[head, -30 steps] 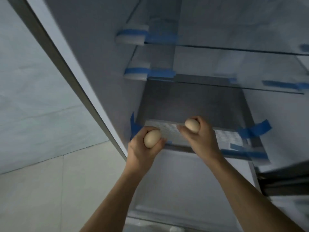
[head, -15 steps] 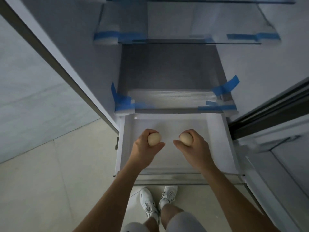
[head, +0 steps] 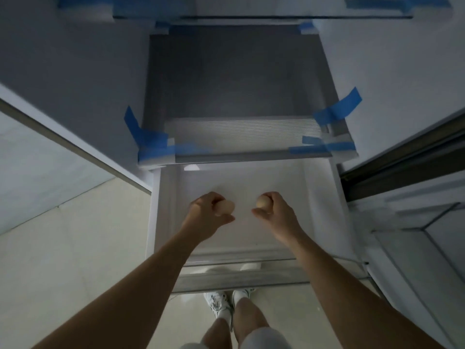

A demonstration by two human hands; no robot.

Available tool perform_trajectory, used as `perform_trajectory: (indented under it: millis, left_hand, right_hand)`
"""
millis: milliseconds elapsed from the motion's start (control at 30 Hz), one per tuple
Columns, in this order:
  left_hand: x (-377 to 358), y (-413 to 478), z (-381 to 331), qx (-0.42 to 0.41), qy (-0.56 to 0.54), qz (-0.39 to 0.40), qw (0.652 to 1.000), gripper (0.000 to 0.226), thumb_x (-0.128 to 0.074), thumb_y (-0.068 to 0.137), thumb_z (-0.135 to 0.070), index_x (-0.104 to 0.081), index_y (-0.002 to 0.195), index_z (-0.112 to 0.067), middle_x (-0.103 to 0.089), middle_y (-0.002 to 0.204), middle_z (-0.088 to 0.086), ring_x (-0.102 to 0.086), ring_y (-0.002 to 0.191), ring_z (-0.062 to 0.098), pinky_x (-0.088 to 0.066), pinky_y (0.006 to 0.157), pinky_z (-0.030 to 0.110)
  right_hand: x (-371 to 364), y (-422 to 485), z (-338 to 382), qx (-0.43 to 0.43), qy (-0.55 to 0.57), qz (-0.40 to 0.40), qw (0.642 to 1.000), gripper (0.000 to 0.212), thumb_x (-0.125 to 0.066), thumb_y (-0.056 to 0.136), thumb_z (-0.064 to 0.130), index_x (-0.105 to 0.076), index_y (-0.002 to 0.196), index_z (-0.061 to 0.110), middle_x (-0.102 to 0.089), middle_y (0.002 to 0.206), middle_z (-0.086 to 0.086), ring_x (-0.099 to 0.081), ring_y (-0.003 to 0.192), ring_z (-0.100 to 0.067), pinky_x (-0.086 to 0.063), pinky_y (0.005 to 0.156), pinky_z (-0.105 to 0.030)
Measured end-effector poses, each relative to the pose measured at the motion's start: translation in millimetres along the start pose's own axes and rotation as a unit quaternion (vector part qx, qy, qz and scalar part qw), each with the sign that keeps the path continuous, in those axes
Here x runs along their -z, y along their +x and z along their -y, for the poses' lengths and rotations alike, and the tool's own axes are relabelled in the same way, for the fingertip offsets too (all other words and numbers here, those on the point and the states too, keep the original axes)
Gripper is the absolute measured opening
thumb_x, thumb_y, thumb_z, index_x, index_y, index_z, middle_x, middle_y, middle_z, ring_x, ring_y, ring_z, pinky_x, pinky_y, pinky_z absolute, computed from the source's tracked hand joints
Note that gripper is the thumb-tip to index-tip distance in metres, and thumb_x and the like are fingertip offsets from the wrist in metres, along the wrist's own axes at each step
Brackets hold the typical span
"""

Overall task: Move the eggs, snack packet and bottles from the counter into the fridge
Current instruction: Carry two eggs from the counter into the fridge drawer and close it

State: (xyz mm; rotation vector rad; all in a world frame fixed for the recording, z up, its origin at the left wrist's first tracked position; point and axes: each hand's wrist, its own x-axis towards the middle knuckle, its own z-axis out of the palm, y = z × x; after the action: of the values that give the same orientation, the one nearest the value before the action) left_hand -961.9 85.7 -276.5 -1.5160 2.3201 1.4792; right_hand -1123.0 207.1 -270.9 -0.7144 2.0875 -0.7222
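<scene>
I stand at the open fridge and look down into its pulled-out white bottom drawer (head: 324, 197). My left hand (head: 203, 215) grips a pale brown egg (head: 226, 206), and my right hand (head: 276, 212) grips a second egg (head: 263, 201). Both hands hover side by side inside the drawer's opening, over its white floor, about a hand's width apart. The snack packet and the bottles are out of sight.
Above the drawer a ribbed shelf (head: 241, 133) is held by strips of blue tape (head: 337, 109), with a glass shelf (head: 276, 17) higher up. The fridge door (head: 415, 260) stands open at right. Pale floor tiles lie at left, and my shoes (head: 221, 302) stand below the drawer's front rail.
My view tilted down from the shelves to the bottom drawer. Both hands came down from the ribbed shelf's front edge into the drawer, each still holding its egg.
</scene>
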Motion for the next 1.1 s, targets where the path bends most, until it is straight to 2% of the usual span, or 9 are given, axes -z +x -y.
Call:
perform_trajectory:
  millis: [100,200,333,433,533,700,900,1100]
  left_hand:
    - [-6,2,2,0.007,0.006,-0.002,1.0,0.045,-0.09,0.068,-0.026,-0.067,0.106,-0.016,-0.064,0.101,0.001,-0.061,0.094,0.023,-0.048,0.077,0.028]
    - [-12,2,5,0.024,0.017,-0.011,1.0,0.046,-0.089,0.071,-0.029,-0.067,0.109,-0.015,-0.057,0.106,0.002,-0.056,0.092,0.019,-0.041,0.076,0.025]
    - [-15,1,9,0.031,0.041,0.003,0.999,0.046,-0.087,0.072,-0.035,-0.068,0.107,-0.013,-0.059,0.103,0.002,-0.054,0.089,0.017,-0.038,0.074,0.023]
    - [-17,4,13,0.034,0.058,0.01,0.998,0.045,-0.087,0.071,-0.035,-0.067,0.105,-0.014,-0.061,0.102,0.003,-0.055,0.089,0.017,-0.039,0.074,0.024]
    - [-21,5,16,0.031,0.063,0.008,0.997,0.047,-0.088,0.069,-0.035,-0.066,0.106,-0.016,-0.06,0.102,0.003,-0.057,0.091,0.02,-0.043,0.076,0.027]
    - [-26,4,19,0.023,0.095,0.006,0.995,0.05,-0.087,0.068,-0.041,-0.063,0.104,-0.017,-0.055,0.1,-0.001,-0.057,0.092,0.021,-0.051,0.083,0.036]
    - [-27,3,18,0.029,0.12,-0.003,0.992,0.052,-0.082,0.071,-0.048,-0.058,0.104,-0.016,-0.053,0.099,-0.004,-0.052,0.09,0.018,-0.041,0.077,0.028]
    - [-28,1,17,0.045,0.127,0.0,0.991,0.054,-0.081,0.072,-0.05,-0.055,0.104,-0.014,-0.052,0.102,-0.001,-0.049,0.092,0.018,-0.037,0.077,0.028]
  right_hand:
    - [-3,9,-4,-0.024,-0.014,0.012,1.0,0.045,-0.076,0.087,0.028,-0.05,0.121,0.011,-0.058,0.108,-0.001,-0.057,0.094,-0.017,-0.041,0.077,-0.026]
    - [-8,18,-12,-0.011,-0.088,0.021,0.996,0.045,-0.08,0.081,0.032,-0.056,0.113,0.013,-0.06,0.111,-0.004,-0.057,0.097,-0.019,-0.04,0.077,-0.026]
    - [-13,21,-19,-0.009,-0.147,0.029,0.989,0.046,-0.083,0.074,0.038,-0.061,0.107,0.016,-0.058,0.107,-0.003,-0.056,0.095,-0.018,-0.043,0.078,-0.028]
    - [-16,22,-22,-0.015,-0.143,0.018,0.989,0.044,-0.085,0.07,0.038,-0.063,0.102,0.018,-0.061,0.103,-0.002,-0.058,0.095,-0.02,-0.046,0.078,-0.03]
    - [-20,23,-24,-0.015,-0.131,0.011,0.991,0.043,-0.086,0.069,0.037,-0.06,0.099,0.02,-0.061,0.102,0.0,-0.057,0.093,-0.018,-0.04,0.073,-0.027]
    - [-21,23,-27,-0.007,-0.128,0.012,0.992,0.047,-0.086,0.07,0.032,-0.057,0.105,0.02,-0.056,0.107,-0.001,-0.054,0.092,-0.017,-0.038,0.075,-0.025]
    - [-20,21,-28,-0.004,-0.128,0.018,0.992,0.047,-0.086,0.07,0.034,-0.058,0.105,0.02,-0.055,0.106,-0.001,-0.055,0.092,-0.017,-0.04,0.076,-0.026]
    - [-22,20,-30,-0.008,-0.138,0.027,0.99,0.051,-0.086,0.068,0.043,-0.053,0.101,0.022,-0.059,0.103,-0.001,-0.058,0.094,-0.019,-0.051,0.079,-0.035]
